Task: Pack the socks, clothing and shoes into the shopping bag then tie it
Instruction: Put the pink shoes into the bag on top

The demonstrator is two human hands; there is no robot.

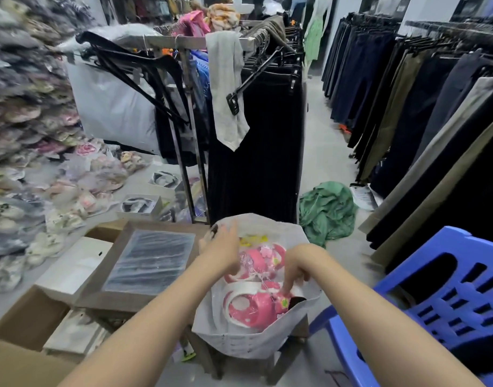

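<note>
Shopping bag with shoes on stool; grey floor, racks

A brown counter carries a flat plastic-wrapped pack in its middle and a white shopping bag at its right end. On the grey floor around it lie cardboard boxes, a crumpled green garment and a blue plastic chair.

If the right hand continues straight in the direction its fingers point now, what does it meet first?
The nearer pink shoe inside the shopping bag: the right hand points down at it, its fingers probably touching it.
</note>
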